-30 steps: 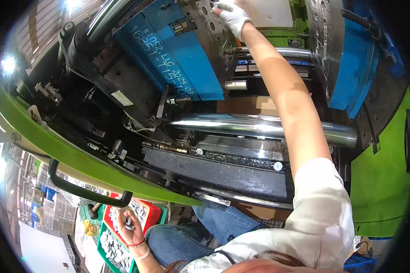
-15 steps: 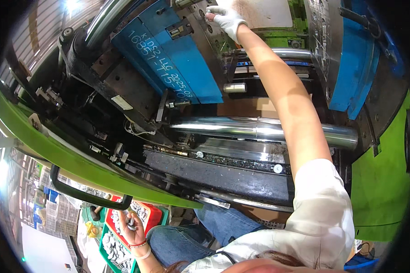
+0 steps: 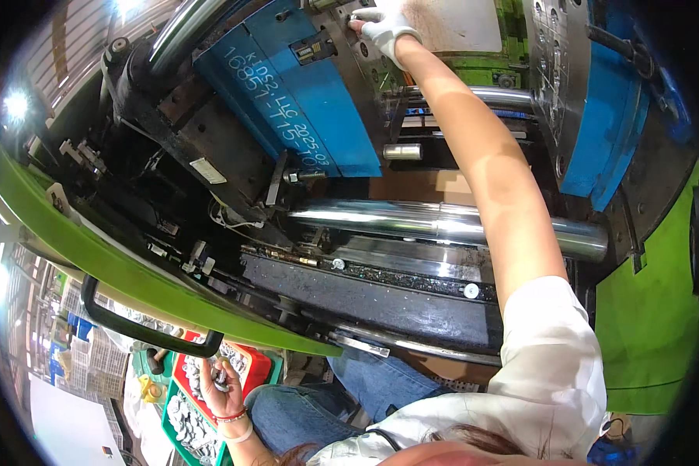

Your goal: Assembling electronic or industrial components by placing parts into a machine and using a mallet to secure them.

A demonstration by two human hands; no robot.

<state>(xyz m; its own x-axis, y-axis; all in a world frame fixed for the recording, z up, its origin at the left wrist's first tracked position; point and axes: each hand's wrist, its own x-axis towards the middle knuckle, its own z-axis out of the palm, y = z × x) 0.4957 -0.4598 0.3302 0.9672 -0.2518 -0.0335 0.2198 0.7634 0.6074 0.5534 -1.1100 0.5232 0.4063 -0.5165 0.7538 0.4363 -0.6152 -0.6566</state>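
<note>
My right hand (image 3: pixel 382 31), in a white glove with bare fingertips, reaches far into a moulding machine. Its fingers are pinched together against the steel face of the left blue mould half (image 3: pixel 287 93); whatever lies between them is too small to make out. Low on the left, my bare left hand (image 3: pixel 224 394) curls round a few small grey metal parts (image 3: pixel 220 379). Just behind that hand sits a red tray (image 3: pixel 262 371) of similar grey parts, and beside it a green tray (image 3: pixel 177 435) with more of them.
Facing it stands the right blue mould half (image 3: pixel 594 116) with a drilled steel plate. A thick shiny guide bar (image 3: pixel 380 213) crosses below my right arm. The green machine door (image 3: pixel 124 272) with its black handle (image 3: pixel 144 335) rises near my left hand. White crates (image 3: pixel 105 365) stand further left.
My right fingertips have shifted slightly left and up along the mould face. My left hand stays near the trays with the parts in it. The view has tilted slightly.
</note>
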